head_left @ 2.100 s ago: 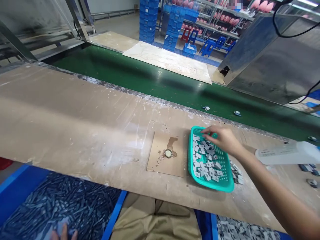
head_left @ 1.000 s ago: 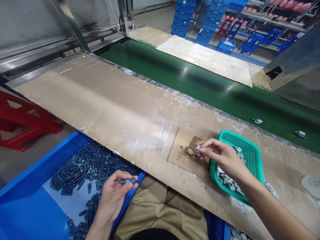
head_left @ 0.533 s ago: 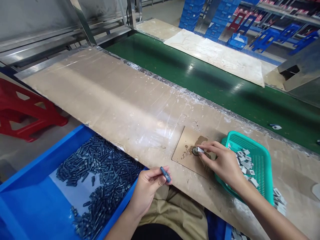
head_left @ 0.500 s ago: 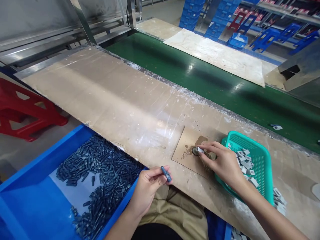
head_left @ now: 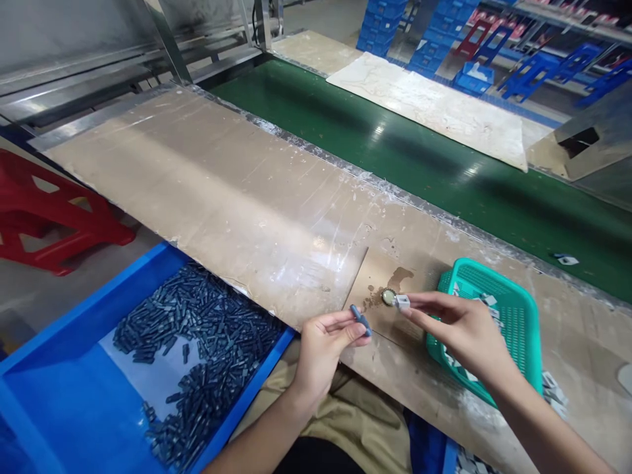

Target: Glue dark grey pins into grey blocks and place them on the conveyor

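Between the thumb and fingers of my left hand (head_left: 326, 342) is a small dark blue-grey plastic peg (head_left: 361, 320), tilted, above the table's front edge. My right hand (head_left: 457, 322) pinches a small light-grey plastic block (head_left: 402, 302) with an opening in its face. Just left of that block, a small round cap-like dish (head_left: 388, 297) lies on a brown board (head_left: 363, 283) marked with wet stains. Behind my right hand stands a green basket (head_left: 530, 329) holding more grey blocks, partly hidden by the hand. The peg and block are apart.
A blue bin (head_left: 64, 401) full of similar dark pegs (head_left: 237, 329) sits at left, below the tabletop (head_left: 222, 197). Beyond the table runs a green conveyor belt (head_left: 340, 145) with a small part (head_left: 565, 259) on it. Loose blocks (head_left: 555, 392) lie right of the basket. A red stool (head_left: 59, 224) stands left.
My right hand has drawn the grey block slightly right, away from over the round dish. My left hand has moved right and up with the peg, closer to the block.
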Tool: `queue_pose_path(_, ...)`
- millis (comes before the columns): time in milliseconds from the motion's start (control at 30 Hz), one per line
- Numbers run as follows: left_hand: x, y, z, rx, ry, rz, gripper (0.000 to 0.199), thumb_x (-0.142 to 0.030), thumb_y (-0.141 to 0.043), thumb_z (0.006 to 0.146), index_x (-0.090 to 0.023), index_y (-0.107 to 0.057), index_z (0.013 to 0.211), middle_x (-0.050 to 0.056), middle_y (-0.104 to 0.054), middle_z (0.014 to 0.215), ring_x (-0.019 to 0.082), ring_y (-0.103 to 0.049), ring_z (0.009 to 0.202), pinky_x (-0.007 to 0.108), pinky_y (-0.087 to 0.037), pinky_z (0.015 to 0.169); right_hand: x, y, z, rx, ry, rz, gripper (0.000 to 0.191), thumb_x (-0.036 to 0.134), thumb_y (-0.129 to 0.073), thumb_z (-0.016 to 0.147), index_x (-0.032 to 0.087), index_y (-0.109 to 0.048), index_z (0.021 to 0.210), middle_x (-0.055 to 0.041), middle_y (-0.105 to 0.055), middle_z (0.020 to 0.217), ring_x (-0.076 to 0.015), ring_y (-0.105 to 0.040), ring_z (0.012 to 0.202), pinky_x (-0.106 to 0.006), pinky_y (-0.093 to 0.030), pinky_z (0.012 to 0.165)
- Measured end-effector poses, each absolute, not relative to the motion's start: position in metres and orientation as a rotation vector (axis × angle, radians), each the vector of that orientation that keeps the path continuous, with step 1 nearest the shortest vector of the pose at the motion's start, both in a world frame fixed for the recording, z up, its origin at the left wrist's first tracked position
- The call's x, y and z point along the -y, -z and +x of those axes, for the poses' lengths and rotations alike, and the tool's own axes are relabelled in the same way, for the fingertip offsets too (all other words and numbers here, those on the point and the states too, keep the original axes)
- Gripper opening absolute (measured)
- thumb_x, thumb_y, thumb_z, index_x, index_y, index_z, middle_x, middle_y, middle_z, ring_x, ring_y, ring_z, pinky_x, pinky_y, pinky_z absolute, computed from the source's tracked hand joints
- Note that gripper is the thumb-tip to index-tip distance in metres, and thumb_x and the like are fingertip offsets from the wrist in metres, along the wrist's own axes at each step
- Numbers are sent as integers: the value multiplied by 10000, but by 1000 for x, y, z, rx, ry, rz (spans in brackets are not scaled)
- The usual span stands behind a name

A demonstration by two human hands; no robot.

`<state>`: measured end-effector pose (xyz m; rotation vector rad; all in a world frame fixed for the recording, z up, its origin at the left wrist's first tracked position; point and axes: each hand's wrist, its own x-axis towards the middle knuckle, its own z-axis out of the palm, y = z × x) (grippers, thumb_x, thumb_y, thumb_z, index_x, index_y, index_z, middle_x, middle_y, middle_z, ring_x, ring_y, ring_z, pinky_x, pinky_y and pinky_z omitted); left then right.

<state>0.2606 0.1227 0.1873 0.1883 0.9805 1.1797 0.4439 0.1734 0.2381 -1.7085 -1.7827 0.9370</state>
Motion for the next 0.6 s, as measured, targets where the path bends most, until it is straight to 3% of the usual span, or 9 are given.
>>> queue_pose_path(167,-133,-198,279,-919,-1200,271,263,-252,-843,597,-142,-764,823,53,-747,741,137,-674,640,229,-595,637,-160,-258,438,1557,-1187,-1695,250,400,-797,621,200,-773,769,-83,-757,727,-253,-718,646,-315,-596,596)
queue_pose_path(467,-136,-205,285,-1006,-1228,479,55,-167,-778,639,-162,-760,691,37,-738,689,163,-681,611,245,-591,616,-152,-259,438,1751,-1150,-1646,191,363,-745,698,202,-775,798,-85,-763,784,-242,-719,694,-299,-585,620)
queue_pose_path(600,-153,-202,280,-1055,-1128,765,189,-176,-710,715,-172,-759,897,80,-755,859,220,-710,787,334,-592,769,-171,-255,446,1857,-1086,-1684,236,399,-715,720,202,-780,833,-77,-762,768,-253,-715,691,-316,-564,599)
